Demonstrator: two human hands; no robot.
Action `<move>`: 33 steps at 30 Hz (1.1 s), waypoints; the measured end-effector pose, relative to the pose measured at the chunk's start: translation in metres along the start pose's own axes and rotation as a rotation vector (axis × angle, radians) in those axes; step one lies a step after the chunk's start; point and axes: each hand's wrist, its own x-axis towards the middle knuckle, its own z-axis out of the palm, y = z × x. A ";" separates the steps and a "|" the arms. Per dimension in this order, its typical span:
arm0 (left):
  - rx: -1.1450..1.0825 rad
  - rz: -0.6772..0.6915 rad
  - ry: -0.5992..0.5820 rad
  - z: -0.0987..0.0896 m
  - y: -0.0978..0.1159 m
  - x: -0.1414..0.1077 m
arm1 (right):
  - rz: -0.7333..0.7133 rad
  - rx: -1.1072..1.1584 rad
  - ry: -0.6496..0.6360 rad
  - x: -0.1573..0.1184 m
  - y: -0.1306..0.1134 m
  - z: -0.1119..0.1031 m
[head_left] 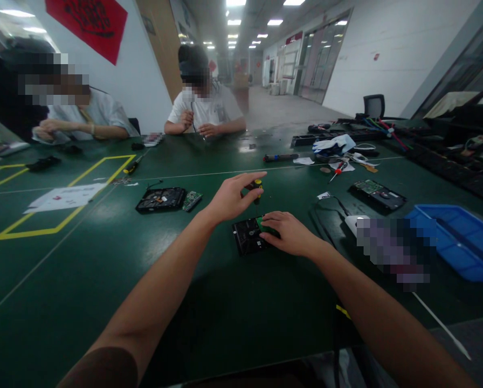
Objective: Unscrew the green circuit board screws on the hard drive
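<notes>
In the head view a black hard drive point(247, 237) lies on the green table in front of me, with part of a green circuit board point(261, 222) showing at its right side. My right hand point(285, 231) grips the drive's right side, fingers curled over the board. Above the drive's far edge, my left hand point(235, 196) has thumb and fingers around the yellow-and-black handle of a screwdriver point(258, 186). The handle stands roughly upright; its tip is too faint to make out. Another opened drive point(160, 199) and a loose circuit board point(192, 201) lie to the left.
A blue tray point(463, 267), a white power strip point(352, 223) and another hard drive point(377, 195) are on the right. Farther back lie gloves point(333, 144), a red screwdriver point(338, 170) and a dark screwdriver point(281, 158). Two people sit across the table. Paper point(66, 198) lies left.
</notes>
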 end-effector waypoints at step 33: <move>-0.060 -0.001 -0.046 -0.003 -0.005 0.000 | 0.005 -0.016 -0.015 0.000 0.002 0.001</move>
